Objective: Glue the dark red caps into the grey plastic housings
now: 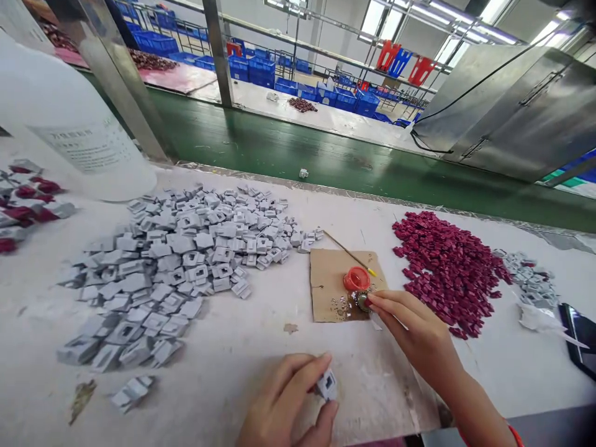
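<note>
At the front of the table, my left hand (291, 400) grips a small grey plastic part (327, 385) between thumb and fingers; a square opening faces up. My right hand (414, 316) reaches over a piece of cardboard (321, 267), its fingertips pinching a small dark red piece (369, 300). That piece is at a small round greenish dish or pad (362, 302); whether they touch, I cannot tell. Just behind is a red cup (357, 279) with a thin yellow-tipped stick (349, 251) beside it. Small shiny specks lie on the cardboard.
A heap of grey parts (186, 242) spreads left, a heap of dark red pieces (447, 267) right. One grey part (133, 392) lies apart. A white jug (84, 136) stands back left, a phone (577, 335) at the right edge. A green conveyor belt (261, 146) runs behind.
</note>
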Action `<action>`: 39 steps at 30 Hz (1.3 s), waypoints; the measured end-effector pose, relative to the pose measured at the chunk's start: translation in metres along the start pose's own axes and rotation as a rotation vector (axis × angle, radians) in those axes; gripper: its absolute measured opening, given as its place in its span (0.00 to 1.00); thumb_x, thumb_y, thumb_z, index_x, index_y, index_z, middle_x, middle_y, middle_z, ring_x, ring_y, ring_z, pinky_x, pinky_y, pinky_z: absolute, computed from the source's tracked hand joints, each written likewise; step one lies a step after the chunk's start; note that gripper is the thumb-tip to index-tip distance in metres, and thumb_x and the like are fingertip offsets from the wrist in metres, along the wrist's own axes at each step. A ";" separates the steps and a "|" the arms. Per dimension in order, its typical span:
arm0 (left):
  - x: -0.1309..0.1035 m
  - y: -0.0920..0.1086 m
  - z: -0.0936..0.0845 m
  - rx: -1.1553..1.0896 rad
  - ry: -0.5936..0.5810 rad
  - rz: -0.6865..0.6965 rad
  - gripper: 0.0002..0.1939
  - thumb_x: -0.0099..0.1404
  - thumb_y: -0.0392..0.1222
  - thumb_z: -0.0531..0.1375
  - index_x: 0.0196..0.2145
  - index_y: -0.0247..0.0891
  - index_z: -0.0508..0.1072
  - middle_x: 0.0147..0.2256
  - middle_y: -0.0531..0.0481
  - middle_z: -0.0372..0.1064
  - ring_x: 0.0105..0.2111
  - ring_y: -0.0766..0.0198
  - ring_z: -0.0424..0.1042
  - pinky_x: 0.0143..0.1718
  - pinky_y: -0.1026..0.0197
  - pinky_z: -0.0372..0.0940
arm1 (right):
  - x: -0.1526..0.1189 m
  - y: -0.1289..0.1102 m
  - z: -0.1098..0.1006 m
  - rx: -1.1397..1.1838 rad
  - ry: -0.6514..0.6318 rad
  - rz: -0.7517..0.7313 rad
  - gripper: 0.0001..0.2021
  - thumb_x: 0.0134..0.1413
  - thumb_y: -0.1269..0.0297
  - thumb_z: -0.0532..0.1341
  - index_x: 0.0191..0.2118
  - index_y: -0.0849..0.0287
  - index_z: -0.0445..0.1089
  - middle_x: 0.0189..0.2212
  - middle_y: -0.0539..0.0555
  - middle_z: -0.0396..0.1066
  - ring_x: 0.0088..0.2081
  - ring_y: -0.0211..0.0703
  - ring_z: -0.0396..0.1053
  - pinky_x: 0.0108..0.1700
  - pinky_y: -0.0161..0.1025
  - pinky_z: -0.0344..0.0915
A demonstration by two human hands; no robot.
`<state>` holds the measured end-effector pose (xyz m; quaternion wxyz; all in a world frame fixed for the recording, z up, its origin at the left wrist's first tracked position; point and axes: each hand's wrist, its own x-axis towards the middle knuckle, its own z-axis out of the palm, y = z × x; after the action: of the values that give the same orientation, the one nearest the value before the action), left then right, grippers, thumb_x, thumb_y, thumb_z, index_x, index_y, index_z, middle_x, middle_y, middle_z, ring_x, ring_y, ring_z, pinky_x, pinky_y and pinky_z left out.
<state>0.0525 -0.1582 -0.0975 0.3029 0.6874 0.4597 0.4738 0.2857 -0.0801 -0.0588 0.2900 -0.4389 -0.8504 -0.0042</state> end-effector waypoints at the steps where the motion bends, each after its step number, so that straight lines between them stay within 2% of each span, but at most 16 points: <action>1: -0.002 -0.002 0.002 0.077 -0.009 0.047 0.24 0.58 0.28 0.59 0.52 0.40 0.68 0.41 0.49 0.72 0.36 0.68 0.75 0.42 0.72 0.70 | 0.000 0.001 0.000 -0.002 -0.023 -0.011 0.09 0.62 0.74 0.56 0.44 0.58 0.70 0.40 0.56 0.73 0.42 0.42 0.72 0.43 0.38 0.72; 5: -0.001 -0.008 0.007 0.236 -0.005 0.206 0.17 0.57 0.28 0.60 0.45 0.34 0.71 0.37 0.48 0.76 0.37 0.65 0.76 0.43 0.69 0.70 | 0.003 0.005 -0.002 -0.019 -0.087 -0.039 0.10 0.62 0.75 0.55 0.46 0.59 0.70 0.42 0.57 0.72 0.43 0.42 0.71 0.43 0.39 0.72; 9: 0.004 -0.006 0.010 0.266 0.056 0.209 0.14 0.57 0.27 0.60 0.42 0.34 0.73 0.34 0.49 0.77 0.35 0.62 0.74 0.41 0.65 0.70 | 0.004 -0.002 -0.005 -0.038 -0.010 -0.035 0.11 0.60 0.76 0.58 0.46 0.59 0.70 0.41 0.55 0.72 0.42 0.40 0.71 0.45 0.36 0.70; 12: 0.004 -0.004 0.009 0.249 0.066 0.169 0.13 0.58 0.28 0.61 0.42 0.33 0.73 0.34 0.48 0.77 0.35 0.62 0.74 0.40 0.64 0.70 | -0.003 -0.021 -0.005 0.054 0.100 0.110 0.12 0.58 0.75 0.62 0.46 0.58 0.70 0.39 0.53 0.73 0.40 0.38 0.71 0.45 0.34 0.70; 15: 0.003 -0.002 0.008 0.208 0.037 0.119 0.12 0.58 0.29 0.62 0.41 0.34 0.73 0.34 0.48 0.76 0.35 0.62 0.73 0.39 0.63 0.70 | -0.015 -0.050 0.002 0.290 0.131 0.269 0.12 0.57 0.76 0.60 0.46 0.58 0.70 0.37 0.52 0.72 0.38 0.38 0.71 0.39 0.32 0.71; 18: 0.003 -0.001 0.008 0.162 0.034 0.065 0.12 0.58 0.28 0.63 0.41 0.34 0.73 0.33 0.48 0.76 0.35 0.62 0.72 0.39 0.63 0.70 | -0.026 -0.076 0.012 0.461 0.110 0.272 0.12 0.55 0.80 0.59 0.43 0.60 0.70 0.35 0.53 0.72 0.38 0.38 0.71 0.37 0.31 0.72; 21: 0.003 0.000 0.008 0.135 0.029 0.050 0.11 0.58 0.29 0.63 0.41 0.33 0.73 0.33 0.47 0.75 0.35 0.62 0.72 0.38 0.62 0.71 | -0.031 -0.090 0.021 0.492 0.121 0.275 0.12 0.53 0.81 0.60 0.41 0.61 0.70 0.34 0.53 0.72 0.37 0.38 0.71 0.37 0.31 0.71; 25: 0.004 0.000 0.007 0.117 0.003 0.041 0.12 0.59 0.28 0.62 0.42 0.32 0.72 0.34 0.47 0.75 0.36 0.61 0.72 0.39 0.61 0.71 | -0.033 -0.091 0.027 0.489 0.121 0.313 0.10 0.53 0.81 0.61 0.39 0.61 0.71 0.33 0.52 0.71 0.36 0.37 0.70 0.36 0.31 0.71; 30: 0.005 0.003 0.005 0.124 0.009 0.053 0.11 0.60 0.28 0.62 0.42 0.31 0.73 0.34 0.46 0.76 0.35 0.61 0.72 0.38 0.61 0.71 | -0.033 -0.085 0.024 0.510 0.061 0.272 0.11 0.53 0.81 0.61 0.41 0.62 0.71 0.33 0.53 0.72 0.37 0.38 0.71 0.36 0.31 0.72; 35: 0.003 0.004 0.003 0.106 -0.003 0.070 0.10 0.60 0.27 0.62 0.41 0.31 0.73 0.35 0.46 0.76 0.35 0.61 0.73 0.40 0.62 0.72 | -0.026 -0.080 0.015 0.484 -0.112 0.150 0.13 0.56 0.80 0.60 0.45 0.62 0.71 0.38 0.56 0.72 0.40 0.42 0.72 0.40 0.35 0.75; 39: 0.001 0.001 0.001 0.204 -0.036 0.100 0.12 0.61 0.29 0.61 0.44 0.32 0.71 0.38 0.46 0.77 0.38 0.60 0.74 0.44 0.62 0.71 | -0.018 -0.086 0.016 0.498 -0.091 0.175 0.14 0.57 0.81 0.59 0.46 0.60 0.70 0.37 0.56 0.73 0.39 0.42 0.73 0.39 0.35 0.75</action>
<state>0.0538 -0.1576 -0.0968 0.2156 0.7451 0.4653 0.4264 0.2213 -0.1422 -0.0599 0.3496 -0.4255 -0.7964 0.2498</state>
